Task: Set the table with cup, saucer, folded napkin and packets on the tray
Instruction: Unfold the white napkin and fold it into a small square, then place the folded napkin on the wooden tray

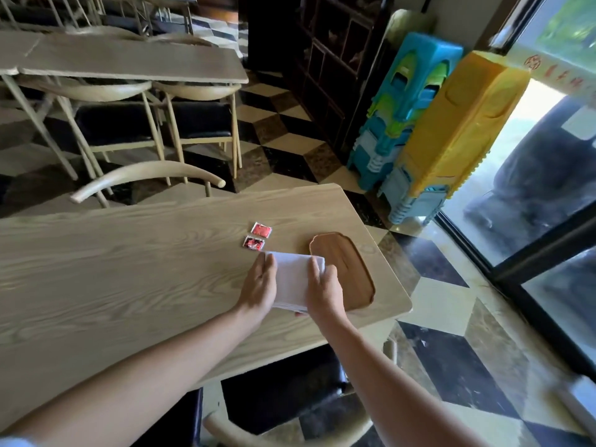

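A white folded napkin (293,279) lies on the light wooden table (129,269), its right edge over the left rim of a brown wooden tray (350,269). My left hand (259,287) holds the napkin's left side and my right hand (324,290) grips its right side, thumb under the near corner. Two red packets (258,236) lie side by side on the table just beyond the napkin. The tray holds nothing else. No cup or saucer is in view.
The table's right edge and near corner run close to the tray. A chair back (145,179) curves behind the far edge, and a dark chair seat (283,391) sits below the near edge. Stacked blue and yellow plastic stools (429,124) stand to the right.
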Available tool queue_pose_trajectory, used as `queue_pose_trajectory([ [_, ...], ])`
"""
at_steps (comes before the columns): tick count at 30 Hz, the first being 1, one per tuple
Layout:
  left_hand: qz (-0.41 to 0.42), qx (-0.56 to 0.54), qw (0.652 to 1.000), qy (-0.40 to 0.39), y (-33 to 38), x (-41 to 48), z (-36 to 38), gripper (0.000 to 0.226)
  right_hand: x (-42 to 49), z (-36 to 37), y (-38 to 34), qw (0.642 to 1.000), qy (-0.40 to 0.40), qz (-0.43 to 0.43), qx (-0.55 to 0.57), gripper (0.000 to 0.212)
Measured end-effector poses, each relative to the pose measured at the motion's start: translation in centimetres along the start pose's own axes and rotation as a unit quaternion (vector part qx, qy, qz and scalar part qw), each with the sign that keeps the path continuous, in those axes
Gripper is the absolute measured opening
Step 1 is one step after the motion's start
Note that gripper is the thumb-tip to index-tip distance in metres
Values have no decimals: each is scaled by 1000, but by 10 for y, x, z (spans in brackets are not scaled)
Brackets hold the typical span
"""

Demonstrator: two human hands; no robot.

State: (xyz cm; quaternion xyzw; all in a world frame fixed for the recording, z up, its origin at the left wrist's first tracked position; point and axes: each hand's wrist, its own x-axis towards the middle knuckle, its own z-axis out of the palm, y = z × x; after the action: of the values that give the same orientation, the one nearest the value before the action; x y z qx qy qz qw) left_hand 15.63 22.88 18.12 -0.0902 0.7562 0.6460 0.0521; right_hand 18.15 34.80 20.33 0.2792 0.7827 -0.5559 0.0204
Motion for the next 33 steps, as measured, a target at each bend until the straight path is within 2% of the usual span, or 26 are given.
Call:
queue_pose_trajectory([
  [4,-23,86,995,42,0,11,5,53,0,1,10,990,54,-113,-67,40],
  [6,-8,118,992,46,-3,14,8,53,6,-2,10,985,62,-141,-78,38],
  [9,48,143,988,38,-3,16,16,47,18,-8,11,983,71,-144,-84,37],
  [14,84,157,977,113,6,28,50,44,46,-22,12,990,72,-115,-46,38],
  [18,45,188,968,158,-2,51,89,44,89,-37,27,996,47,-72,-22,43],
  [22,59,216,952,208,-24,75,144,42,153,-63,58,993,10,-85,-77,42],
  [26,-26,182,958,220,-48,107,204,40,225,-91,80,987,-36,-111,-114,40],
  [29,-85,166,961,204,-63,131,240,42,274,-101,93,985,-90,-72,-130,43],
  [33,-110,182,951,224,-86,161,265,52,322,-99,109,980,-137,-62,-133,40],
])
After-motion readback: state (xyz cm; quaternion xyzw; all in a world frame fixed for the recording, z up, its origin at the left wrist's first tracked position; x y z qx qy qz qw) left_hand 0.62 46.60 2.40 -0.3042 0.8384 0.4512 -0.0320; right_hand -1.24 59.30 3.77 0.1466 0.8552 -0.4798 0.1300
